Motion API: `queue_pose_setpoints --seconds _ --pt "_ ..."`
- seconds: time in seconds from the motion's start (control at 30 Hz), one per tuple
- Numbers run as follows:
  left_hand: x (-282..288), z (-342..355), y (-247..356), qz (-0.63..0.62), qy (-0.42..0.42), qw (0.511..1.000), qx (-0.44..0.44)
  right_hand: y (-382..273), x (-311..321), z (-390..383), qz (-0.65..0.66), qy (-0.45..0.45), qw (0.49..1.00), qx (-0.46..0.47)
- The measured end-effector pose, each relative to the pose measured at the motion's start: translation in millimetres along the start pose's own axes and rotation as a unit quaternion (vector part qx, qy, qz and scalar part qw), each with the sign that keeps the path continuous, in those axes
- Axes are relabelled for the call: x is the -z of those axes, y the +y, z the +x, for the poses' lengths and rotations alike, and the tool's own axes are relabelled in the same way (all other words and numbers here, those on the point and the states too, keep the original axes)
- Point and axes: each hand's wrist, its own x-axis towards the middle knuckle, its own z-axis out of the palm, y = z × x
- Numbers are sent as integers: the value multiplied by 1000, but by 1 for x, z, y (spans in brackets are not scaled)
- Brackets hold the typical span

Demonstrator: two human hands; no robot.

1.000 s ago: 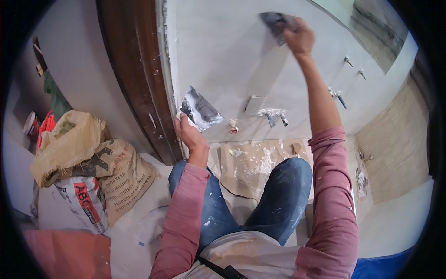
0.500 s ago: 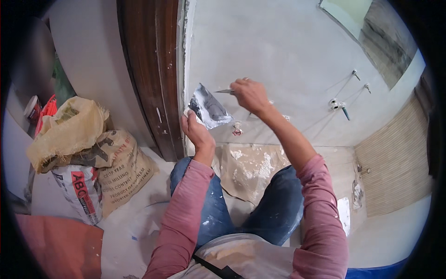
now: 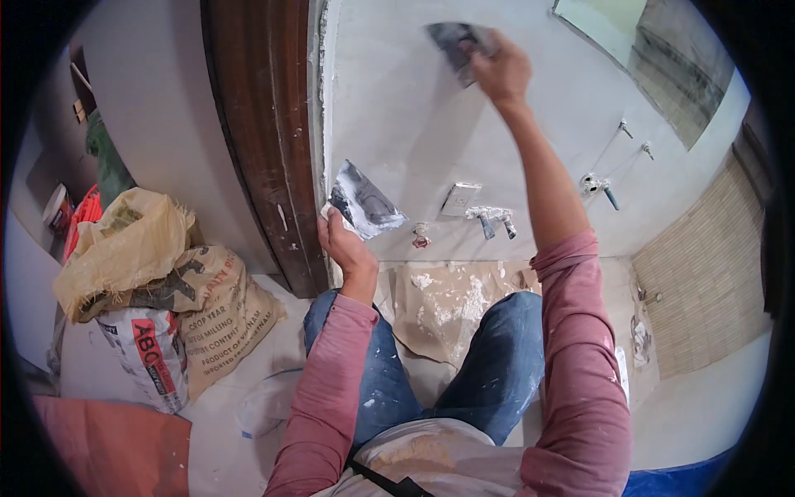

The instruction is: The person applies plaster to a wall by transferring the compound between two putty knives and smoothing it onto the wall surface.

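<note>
My left hand (image 3: 348, 244) grips a wide, flat metal blade (image 3: 364, 199) smeared with pale paste, beside the white-edged wall corner at the dark wooden door frame (image 3: 258, 149). Higher up, my right hand (image 3: 501, 74) is closed on a dark-bladed scraper (image 3: 450, 45), slightly blurred, on or close to the pale grey wall (image 3: 381, 91). Below and between my hands are a socket plate (image 3: 460, 197), a pipe fitting with two stubs (image 3: 490, 222) and a small valve (image 3: 421, 236) on the wall.
Stacked sacks (image 3: 224, 331) and an orange-red sheet (image 3: 116, 447) lie at left. Spattered cardboard (image 3: 439, 315) lies beyond my knees. At right are more pipe stubs (image 3: 611, 195), a mirror-like panel (image 3: 679, 74), a textured beige wall (image 3: 696, 273) and blue sheeting (image 3: 679, 472).
My right hand moved from high on the wall down to the blade in my left hand, then back up with its scraper. My left hand stayed near the corner.
</note>
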Motion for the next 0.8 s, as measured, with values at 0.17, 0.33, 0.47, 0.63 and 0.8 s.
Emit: queue_pose_setpoints --seconds 0.17,0.33,0.47,0.63,0.8 --pt "-2 -2 2 1 -16 1000 -16 54 48 20 77 76 977 -182" --pt "-2 2 -1 8 -16 999 -31 44 45 -74 166 -33 985 11" --pt "-5 1 2 23 7 999 -45 -27 16 -184 68 -283 942 169" --pt "-11 -8 5 -12 7 1000 13 -21 -6 -198 33 -319 932 166" --pt "1 -2 9 4 -7 1000 -1 2 1 -134 3 -99 991 85"
